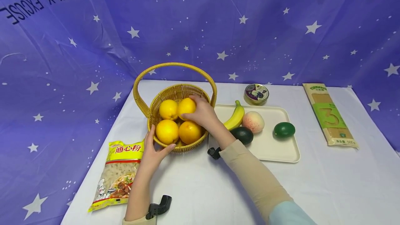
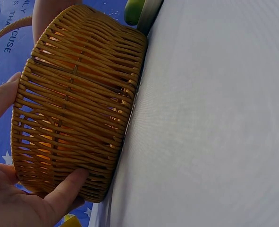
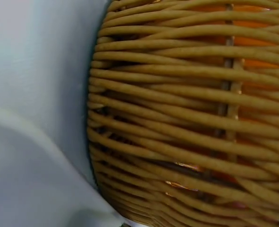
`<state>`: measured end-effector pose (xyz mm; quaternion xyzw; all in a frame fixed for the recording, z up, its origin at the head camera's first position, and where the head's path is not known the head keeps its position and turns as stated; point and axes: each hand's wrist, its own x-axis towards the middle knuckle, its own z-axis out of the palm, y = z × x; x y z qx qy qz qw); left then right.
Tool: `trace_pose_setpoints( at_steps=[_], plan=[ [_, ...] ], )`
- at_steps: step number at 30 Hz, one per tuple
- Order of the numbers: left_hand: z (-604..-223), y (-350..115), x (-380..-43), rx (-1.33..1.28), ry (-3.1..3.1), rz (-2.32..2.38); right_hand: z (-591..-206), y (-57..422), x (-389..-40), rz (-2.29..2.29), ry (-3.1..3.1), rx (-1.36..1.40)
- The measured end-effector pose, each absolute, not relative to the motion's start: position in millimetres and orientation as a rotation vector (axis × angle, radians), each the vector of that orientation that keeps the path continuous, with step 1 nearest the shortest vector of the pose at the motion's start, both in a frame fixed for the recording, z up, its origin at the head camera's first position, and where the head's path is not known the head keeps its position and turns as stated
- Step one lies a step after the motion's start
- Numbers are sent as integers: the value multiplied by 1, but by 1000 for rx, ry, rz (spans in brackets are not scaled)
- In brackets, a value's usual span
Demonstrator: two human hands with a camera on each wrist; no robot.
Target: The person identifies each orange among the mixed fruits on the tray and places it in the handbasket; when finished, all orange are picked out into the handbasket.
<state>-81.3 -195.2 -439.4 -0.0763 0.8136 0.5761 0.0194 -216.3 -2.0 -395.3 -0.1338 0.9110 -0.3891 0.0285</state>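
A woven wicker basket [image 1: 175, 148] with a tall handle [image 1: 175, 64] holds several oranges. My right hand [image 1: 204, 114] reaches over the basket's right rim and grips the back right orange [image 1: 185, 109] with thumb and fingers. Beside that one are another orange [image 1: 168, 109] at the back left and two more in front. At the front left, my left hand [image 1: 153, 153] holds the basket by its rim and side; in the left wrist view a finger [image 2: 71, 189] presses on the weave. The right wrist view has the basket wall [image 3: 191, 104] close up, with the right hand out of sight.
A cream tray [image 1: 275, 152] on the right bears a banana [image 1: 235, 117], a peach [image 1: 253, 122], a dark avocado [image 1: 243, 135] and a green fruit [image 1: 284, 130]. Behind it stands a round tin [image 1: 256, 94]. Noodle pack [image 1: 331, 115] lies far right, pasta bag [image 1: 120, 173] left.
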Motion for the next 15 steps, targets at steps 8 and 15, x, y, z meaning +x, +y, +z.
trace_pose_setpoints(
  at_steps=[8, 15],
  plan=[
    [-439, -194, -81, -226, 2506, 1827, -396, -5, -220, -1094, 2795, -401],
    [-438, -193, -81, -230, 2518, 1810, -399, -9, -223, -1041, 2758, -421]
  ],
)
